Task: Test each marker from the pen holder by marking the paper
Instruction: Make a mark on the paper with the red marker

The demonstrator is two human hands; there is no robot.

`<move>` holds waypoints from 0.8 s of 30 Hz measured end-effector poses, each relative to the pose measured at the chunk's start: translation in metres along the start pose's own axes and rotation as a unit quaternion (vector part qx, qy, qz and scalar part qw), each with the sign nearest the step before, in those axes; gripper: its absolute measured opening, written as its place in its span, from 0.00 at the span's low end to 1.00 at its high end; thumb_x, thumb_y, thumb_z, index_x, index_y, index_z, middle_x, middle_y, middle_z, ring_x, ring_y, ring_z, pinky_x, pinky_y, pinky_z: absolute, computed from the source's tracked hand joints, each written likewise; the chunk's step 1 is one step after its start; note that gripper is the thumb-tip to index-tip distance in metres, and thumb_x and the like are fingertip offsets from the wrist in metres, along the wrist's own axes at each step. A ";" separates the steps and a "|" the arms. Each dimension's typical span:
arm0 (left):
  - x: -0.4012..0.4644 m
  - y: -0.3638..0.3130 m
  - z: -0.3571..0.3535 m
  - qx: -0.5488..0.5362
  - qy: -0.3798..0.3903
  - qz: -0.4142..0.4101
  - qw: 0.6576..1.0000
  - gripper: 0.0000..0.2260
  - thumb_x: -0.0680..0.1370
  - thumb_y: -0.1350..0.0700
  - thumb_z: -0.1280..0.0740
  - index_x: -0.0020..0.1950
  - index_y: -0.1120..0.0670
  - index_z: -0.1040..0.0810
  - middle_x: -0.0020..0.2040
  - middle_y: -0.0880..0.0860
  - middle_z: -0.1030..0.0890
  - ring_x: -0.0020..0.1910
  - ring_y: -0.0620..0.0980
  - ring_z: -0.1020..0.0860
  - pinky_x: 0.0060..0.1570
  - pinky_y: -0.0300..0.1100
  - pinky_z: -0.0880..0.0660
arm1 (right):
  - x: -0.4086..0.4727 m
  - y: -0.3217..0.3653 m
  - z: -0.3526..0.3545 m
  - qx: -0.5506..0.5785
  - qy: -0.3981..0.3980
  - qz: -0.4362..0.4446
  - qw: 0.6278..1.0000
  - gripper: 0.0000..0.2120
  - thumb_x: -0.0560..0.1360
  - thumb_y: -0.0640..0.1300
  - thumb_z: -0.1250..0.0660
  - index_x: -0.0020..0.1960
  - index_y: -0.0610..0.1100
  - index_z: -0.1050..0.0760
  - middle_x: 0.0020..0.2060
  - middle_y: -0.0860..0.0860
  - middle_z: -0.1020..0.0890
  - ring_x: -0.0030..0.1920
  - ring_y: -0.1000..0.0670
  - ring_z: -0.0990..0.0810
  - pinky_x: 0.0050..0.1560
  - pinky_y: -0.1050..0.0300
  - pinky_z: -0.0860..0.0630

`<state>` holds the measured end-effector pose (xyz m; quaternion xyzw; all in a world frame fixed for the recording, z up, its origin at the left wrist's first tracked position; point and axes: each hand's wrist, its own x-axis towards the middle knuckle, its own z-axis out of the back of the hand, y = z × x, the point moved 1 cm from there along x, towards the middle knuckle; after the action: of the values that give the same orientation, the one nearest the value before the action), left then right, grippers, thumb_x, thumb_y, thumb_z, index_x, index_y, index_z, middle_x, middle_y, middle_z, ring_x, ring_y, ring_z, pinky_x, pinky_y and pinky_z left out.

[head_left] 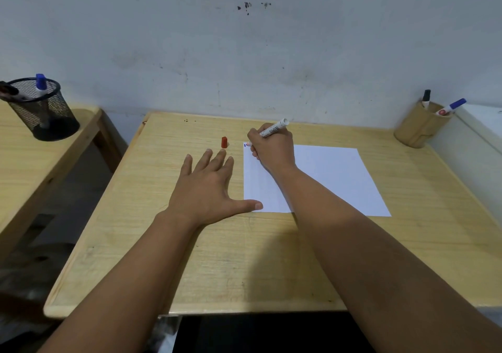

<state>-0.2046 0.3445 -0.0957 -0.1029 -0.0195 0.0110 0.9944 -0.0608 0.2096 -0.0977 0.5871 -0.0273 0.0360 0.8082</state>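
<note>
A white sheet of paper [326, 178] lies on the wooden table [217, 257]. My right hand [273, 150] grips a white marker [274, 128] in a writing hold, its tip touching the paper's far left corner beside a small blue mark [245, 145]. A red cap [224, 142] stands on the table just left of the paper. My left hand [209, 186] lies flat and open on the table, its thumb resting on the paper's near left corner. A tan pen holder [418, 128] at the far right holds a black-capped marker [426, 98] and a blue-capped marker [452, 106].
A black mesh pen cup [43, 110] with a blue-capped marker [40, 84] and a dark-capped one stands on a second wooden table [32, 167] to the left. A gap separates the two tables. A grey wall runs close behind both.
</note>
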 end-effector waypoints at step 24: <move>0.000 -0.001 0.002 -0.002 -0.001 0.005 1.000 0.59 0.63 0.13 0.49 0.84 0.49 0.43 0.86 0.49 0.48 0.85 0.51 0.54 0.81 0.62 0.57 | 0.002 -0.001 0.001 0.026 0.001 -0.019 0.999 0.14 0.73 0.50 0.28 0.31 0.47 0.24 0.32 0.44 0.14 0.30 0.46 0.14 0.42 0.38 0.13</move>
<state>-0.2046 0.3441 -0.0941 -0.1046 -0.0197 0.0156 0.9942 -0.0590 0.2082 -0.0977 0.6087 -0.0141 0.0216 0.7930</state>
